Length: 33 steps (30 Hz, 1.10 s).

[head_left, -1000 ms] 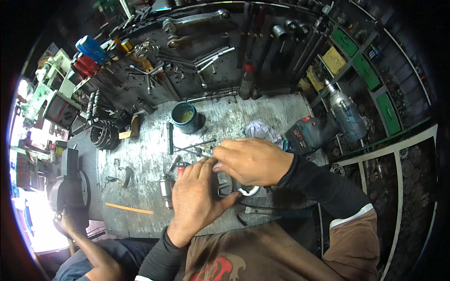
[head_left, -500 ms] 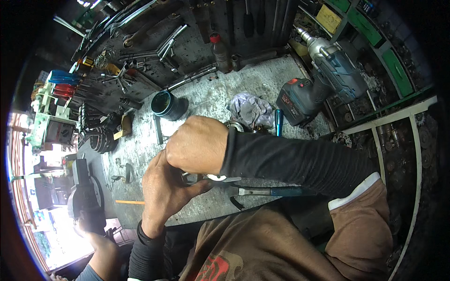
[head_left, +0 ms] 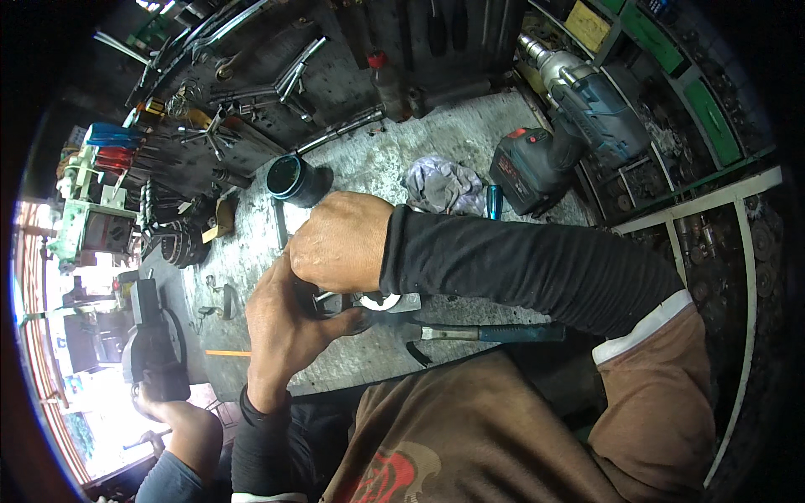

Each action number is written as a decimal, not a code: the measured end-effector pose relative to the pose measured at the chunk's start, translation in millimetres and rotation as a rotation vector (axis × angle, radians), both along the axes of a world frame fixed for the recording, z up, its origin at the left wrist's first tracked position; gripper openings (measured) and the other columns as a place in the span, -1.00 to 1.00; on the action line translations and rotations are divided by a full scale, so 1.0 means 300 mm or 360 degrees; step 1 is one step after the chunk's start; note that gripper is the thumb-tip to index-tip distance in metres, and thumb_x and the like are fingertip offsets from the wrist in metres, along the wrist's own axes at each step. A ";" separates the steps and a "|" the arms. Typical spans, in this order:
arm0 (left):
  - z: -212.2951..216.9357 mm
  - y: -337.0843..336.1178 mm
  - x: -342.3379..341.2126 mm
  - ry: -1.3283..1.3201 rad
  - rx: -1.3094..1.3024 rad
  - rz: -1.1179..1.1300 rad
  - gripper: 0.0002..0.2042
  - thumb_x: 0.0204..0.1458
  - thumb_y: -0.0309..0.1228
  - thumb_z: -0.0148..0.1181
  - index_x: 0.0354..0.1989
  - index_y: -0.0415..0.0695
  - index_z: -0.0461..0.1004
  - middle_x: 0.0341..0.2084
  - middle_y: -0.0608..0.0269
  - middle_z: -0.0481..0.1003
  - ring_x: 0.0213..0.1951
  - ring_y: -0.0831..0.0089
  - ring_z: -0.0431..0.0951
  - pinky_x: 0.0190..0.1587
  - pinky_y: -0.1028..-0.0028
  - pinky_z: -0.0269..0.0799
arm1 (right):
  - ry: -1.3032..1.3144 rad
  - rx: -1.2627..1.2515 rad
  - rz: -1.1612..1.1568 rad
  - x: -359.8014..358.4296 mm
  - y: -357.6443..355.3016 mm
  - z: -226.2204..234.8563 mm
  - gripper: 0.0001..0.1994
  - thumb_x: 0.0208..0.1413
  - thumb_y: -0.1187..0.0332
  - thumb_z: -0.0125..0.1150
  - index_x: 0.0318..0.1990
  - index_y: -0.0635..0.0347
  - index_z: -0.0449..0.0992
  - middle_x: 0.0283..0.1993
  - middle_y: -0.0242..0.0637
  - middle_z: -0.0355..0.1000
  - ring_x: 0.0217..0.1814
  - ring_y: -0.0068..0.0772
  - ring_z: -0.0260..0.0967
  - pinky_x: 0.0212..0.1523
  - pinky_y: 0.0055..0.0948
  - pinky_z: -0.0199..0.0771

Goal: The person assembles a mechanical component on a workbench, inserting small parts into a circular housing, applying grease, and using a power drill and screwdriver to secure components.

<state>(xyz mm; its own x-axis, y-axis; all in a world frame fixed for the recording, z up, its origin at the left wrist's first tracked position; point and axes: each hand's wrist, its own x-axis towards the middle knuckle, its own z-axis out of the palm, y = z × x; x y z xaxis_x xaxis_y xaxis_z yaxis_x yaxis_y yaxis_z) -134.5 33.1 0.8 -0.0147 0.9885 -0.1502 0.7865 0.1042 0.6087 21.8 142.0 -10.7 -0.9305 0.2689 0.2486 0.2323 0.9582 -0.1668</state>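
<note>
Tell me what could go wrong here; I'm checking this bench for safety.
Both hands, left hand and right hand, crowd one small metal part, so fingers could get pinched or the part could slip. The hammer lies near the bench edge under the right forearm; a nudge might knock it off.

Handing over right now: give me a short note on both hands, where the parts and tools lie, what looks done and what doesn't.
Left hand: cupped around a small metal part on the workbench, thumb up.
Right hand: laid over the left, fingers hidden; its grip cannot be judged.
Nearby: hammer just right of the part, dark cup behind the hands, grey rag, cordless drill at the back right.
Done: part is on the bench and in hand.
Left: whatever the hands are working; the part is mostly covered.
</note>
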 end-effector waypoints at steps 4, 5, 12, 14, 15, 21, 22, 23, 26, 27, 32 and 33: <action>0.000 -0.002 -0.006 -0.0092 -0.0020 -0.0008 -0.24 -0.27 -0.54 0.66 0.20 -0.36 0.42 0.02 0.07 0.64 0.06 0.39 0.64 0.17 0.34 0.55 | 0.0138 0.0142 -0.0075 0.008 -0.006 -0.006 -0.81 0.08 0.31 0.27 -0.32 0.22 0.71 -0.26 -0.15 0.68 -0.19 -0.16 0.71 -0.20 -0.19 0.70; -0.009 0.000 -0.007 -0.0142 0.0020 -0.0020 -0.24 -0.28 -0.52 0.66 0.20 -0.35 0.43 0.02 0.06 0.64 0.06 0.40 0.64 0.16 0.34 0.56 | 0.0075 0.0122 -0.0073 0.010 -0.007 -0.006 -0.81 0.09 0.31 0.26 -0.31 0.22 0.71 -0.25 -0.15 0.68 -0.20 -0.16 0.71 -0.20 -0.19 0.70; -0.067 0.000 -0.028 0.0101 0.0292 -0.0013 0.13 -0.45 -0.19 0.74 0.44 -0.30 0.30 -0.23 -0.01 0.66 -0.06 0.01 0.66 0.03 0.16 0.55 | -0.0091 -0.0212 -0.0159 0.017 -0.026 0.011 -0.82 0.12 0.33 0.24 -0.26 0.22 0.69 -0.24 -0.13 0.67 -0.23 -0.11 0.70 -0.20 -0.18 0.71; -0.061 -0.004 -0.033 -0.0047 0.0238 -0.0021 0.12 -0.45 -0.19 0.74 0.42 -0.30 0.31 -0.24 0.01 0.65 -0.08 0.01 0.66 0.01 0.17 0.55 | 0.0111 -0.0206 -0.0194 0.022 -0.027 0.015 -0.83 0.12 0.34 0.24 -0.29 0.21 0.69 -0.26 -0.13 0.66 -0.23 -0.11 0.69 -0.20 -0.16 0.71; -0.057 -0.004 -0.034 -0.0055 0.0219 -0.0024 0.11 -0.45 -0.19 0.74 0.41 -0.30 0.32 -0.25 0.02 0.65 -0.09 0.02 0.66 0.00 0.17 0.55 | -0.0005 -0.0190 -0.0174 0.022 -0.022 0.015 -0.82 0.14 0.32 0.24 -0.26 0.23 0.66 -0.24 -0.16 0.65 -0.17 -0.14 0.68 -0.17 -0.15 0.70; -0.043 0.001 -0.022 -0.0119 0.0032 0.0029 -0.26 -0.31 -0.51 0.69 0.15 -0.33 0.46 -0.02 0.04 0.68 0.04 0.36 0.69 0.11 0.33 0.61 | -0.0018 0.0116 -0.0021 0.012 -0.002 -0.006 -0.75 0.13 0.29 0.27 -0.12 0.28 0.59 -0.17 -0.18 0.62 -0.09 -0.23 0.66 -0.14 -0.23 0.70; -0.044 0.000 -0.021 -0.0138 0.0144 -0.0028 -0.15 -0.34 -0.40 0.70 0.23 -0.31 0.42 -0.10 0.05 0.67 -0.01 0.25 0.68 0.06 0.27 0.59 | -0.0083 0.0092 -0.0041 0.005 -0.005 -0.008 -0.75 0.13 0.30 0.27 -0.13 0.28 0.59 -0.19 -0.18 0.62 -0.11 -0.24 0.66 -0.17 -0.23 0.70; -0.044 -0.001 -0.021 -0.0114 0.0209 -0.0034 -0.05 -0.38 -0.30 0.71 0.31 -0.30 0.38 -0.18 0.06 0.66 -0.07 0.14 0.67 0.02 0.22 0.57 | -0.0072 0.0064 -0.0088 0.001 -0.014 -0.010 -0.75 0.12 0.30 0.28 -0.13 0.28 0.59 -0.21 -0.18 0.63 -0.14 -0.23 0.67 -0.19 -0.22 0.70; -0.047 -0.005 -0.022 0.0106 0.0334 -0.0075 0.08 -0.42 -0.18 0.72 0.41 -0.27 0.32 -0.24 0.06 0.65 -0.12 0.03 0.66 -0.02 0.16 0.56 | -0.0186 -0.0059 -0.0240 -0.006 -0.045 -0.016 -0.74 0.09 0.31 0.31 -0.13 0.29 0.60 -0.26 -0.19 0.63 -0.21 -0.21 0.69 -0.25 -0.19 0.71; -0.048 -0.004 -0.023 0.0204 0.0371 -0.0097 0.10 -0.41 -0.17 0.72 0.42 -0.25 0.31 -0.23 0.06 0.65 -0.11 0.03 0.66 -0.01 0.16 0.56 | -0.0214 -0.0089 -0.0266 -0.007 -0.050 -0.017 -0.73 0.09 0.32 0.31 -0.13 0.30 0.60 -0.28 -0.19 0.63 -0.23 -0.20 0.69 -0.26 -0.18 0.71; -0.030 0.000 -0.019 0.0063 0.0224 -0.0058 -0.12 -0.41 -0.15 0.73 0.15 -0.26 0.45 -0.29 0.07 0.62 -0.17 0.05 0.65 -0.07 0.15 0.54 | 0.0087 -0.0185 -0.0284 0.020 -0.031 -0.019 -0.74 0.14 0.28 0.29 -0.12 0.28 0.59 -0.18 -0.17 0.61 -0.13 -0.23 0.68 -0.21 -0.18 0.68; -0.022 0.002 -0.018 0.0082 0.0176 -0.0061 -0.18 -0.41 -0.14 0.73 0.07 -0.26 0.48 -0.31 0.08 0.61 -0.18 0.06 0.65 -0.09 0.15 0.54 | 0.0082 0.0011 -0.0276 0.022 -0.025 -0.017 -0.76 0.16 0.27 0.27 -0.15 0.26 0.59 -0.18 -0.18 0.58 -0.08 -0.21 0.65 -0.16 -0.19 0.67</action>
